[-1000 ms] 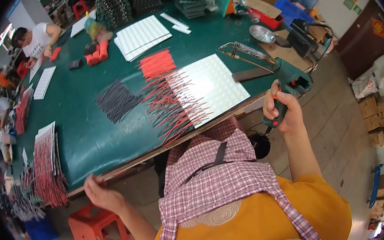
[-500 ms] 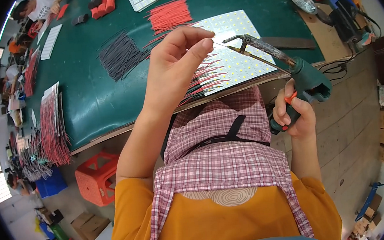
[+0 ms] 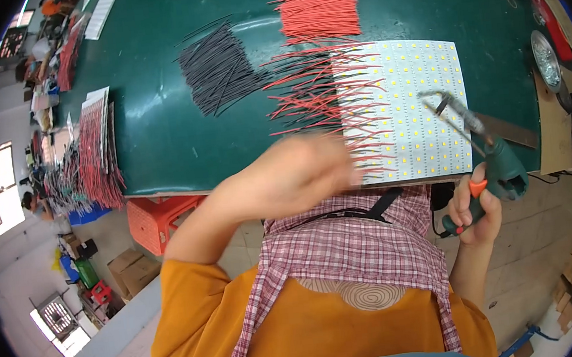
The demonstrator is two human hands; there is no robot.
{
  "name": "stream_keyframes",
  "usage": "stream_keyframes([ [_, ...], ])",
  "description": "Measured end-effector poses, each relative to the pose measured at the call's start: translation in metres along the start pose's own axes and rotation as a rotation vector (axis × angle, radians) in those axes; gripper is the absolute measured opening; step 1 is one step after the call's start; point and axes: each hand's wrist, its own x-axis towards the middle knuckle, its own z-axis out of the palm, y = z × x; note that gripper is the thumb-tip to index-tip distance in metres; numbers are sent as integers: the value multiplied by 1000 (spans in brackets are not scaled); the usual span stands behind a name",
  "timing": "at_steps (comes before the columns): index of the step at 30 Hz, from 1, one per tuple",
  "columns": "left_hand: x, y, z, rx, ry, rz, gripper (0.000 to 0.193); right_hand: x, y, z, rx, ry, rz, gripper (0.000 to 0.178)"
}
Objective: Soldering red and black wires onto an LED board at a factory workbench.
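Observation:
My right hand [image 3: 477,214] grips a green soldering gun [image 3: 508,172], fingers wrapped round its handle by the orange trigger. The gun's metal tip hovers over the right half of a white LED board [image 3: 419,62] lying at the table's near edge. Red and black wires [image 3: 306,101] run along the board's left side, fanning out leftward. Over the near left corner of the board, by the lowest wires, is my left hand [image 3: 306,171]. Motion blurs its fingers, so whether it holds anything is unclear.
On the green table [image 3: 152,143], a stack of red wires [image 3: 319,11] and a stack of black wires [image 3: 219,73] lie beyond the board. Wired boards [image 3: 98,145] are piled at the left edge. A metal dish [image 3: 546,60] stands at right, an orange stool [image 3: 159,221] below the table.
My left hand has moved from near the soldering tip down to the board's near left corner. The gun has moved from the thin strand it was beside. The whole view has shifted.

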Motion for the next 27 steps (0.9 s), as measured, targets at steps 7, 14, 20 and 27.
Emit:
stream_keyframes([
  [7, -42, -51, -67, 131, 699, -402, 21, 36, 10, 9, 148, 141, -6, 33],
  [14, -24, -84, -64, -38, 891, -313, 21, 30, 14, 0, 92, 75, -59, 36],
  [20, 68, -98, -86, 464, 769, 182, 27, 25, 17, -23, 95, 41, -98, 37],
  [27, 140, -71, -111, 815, 323, -44, 33, 17, 0, -4, 68, 49, -164, 40],
])
